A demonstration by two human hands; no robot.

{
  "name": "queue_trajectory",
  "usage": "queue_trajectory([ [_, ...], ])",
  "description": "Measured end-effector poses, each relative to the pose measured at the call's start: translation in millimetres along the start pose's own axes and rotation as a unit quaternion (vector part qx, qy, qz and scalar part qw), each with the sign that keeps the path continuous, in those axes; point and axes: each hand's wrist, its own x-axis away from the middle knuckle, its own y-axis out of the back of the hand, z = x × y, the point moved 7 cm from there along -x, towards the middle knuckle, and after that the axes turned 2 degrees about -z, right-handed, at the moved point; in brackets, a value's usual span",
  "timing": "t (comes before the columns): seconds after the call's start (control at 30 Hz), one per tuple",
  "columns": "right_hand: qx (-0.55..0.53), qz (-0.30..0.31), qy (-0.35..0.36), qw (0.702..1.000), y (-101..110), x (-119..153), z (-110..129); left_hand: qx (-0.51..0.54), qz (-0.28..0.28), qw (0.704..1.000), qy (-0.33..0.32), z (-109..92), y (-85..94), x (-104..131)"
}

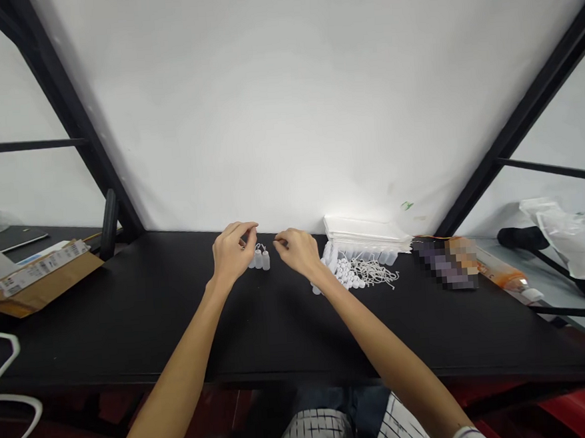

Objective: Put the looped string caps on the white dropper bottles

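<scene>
A few small white plastic bottles (260, 258) stand upright on the black table (129, 324), between my hands near the back wall. My left hand (232, 251) is just left of them, thumb and fingers pinched together above the bottles; what it pinches is too small to tell. My right hand (298, 249) rests just right of the bottles, fingers curled, fingertips near the table. A pile of more small white bottles with strings (356, 271) lies to the right of my right hand.
A stack of white sheets (366, 232) lies behind the pile. An open cardboard box (36, 277) sits at the far left, an orange packet (501, 272) and clear bags (569, 233) at the right. A white wall stands right behind the table.
</scene>
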Motion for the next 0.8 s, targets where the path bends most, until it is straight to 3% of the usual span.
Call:
queue_trajectory([
  [0.13, -0.054, -0.072, 0.002, 0.996, 36.8, 6.6, -27.6, 0.066, 0.008, 0.997, -0.037, -23.7, -4.9, 7.6],
  [0.2, -0.129, -0.104, -0.008, 0.986, 54.5, 14.3, -51.5, 0.106, 0.062, 0.990, -0.065, -41.0, -17.2, 17.0],
  [0.3, -0.299, -0.095, -0.071, 0.947, 66.6, 30.6, -99.7, 0.119, 0.153, 0.973, -0.128, -68.4, -38.9, 38.3],
  [0.37, -0.336, -0.097, -0.103, 0.931, 72.2, 43.3, -130.8, 0.113, 0.193, 0.960, -0.167, -81.9, -50.2, 52.5],
  [0.57, -0.350, -0.090, -0.169, 0.917, 78.7, 69.3, -202.3, 0.105, 0.244, 0.946, -0.184, -88.0, -67.6, 73.2],
  [0.67, -0.326, -0.084, -0.180, 0.924, 81.2, 74.3, -217.2, 0.130, 0.252, 0.940, -0.188, -89.3, -69.9, 77.8],
  [0.8, -0.228, -0.111, -0.172, 0.952, 91.3, 77.2, -217.9, 0.164, 0.228, 0.943, -0.181, -91.8, -66.5, 78.5],
])
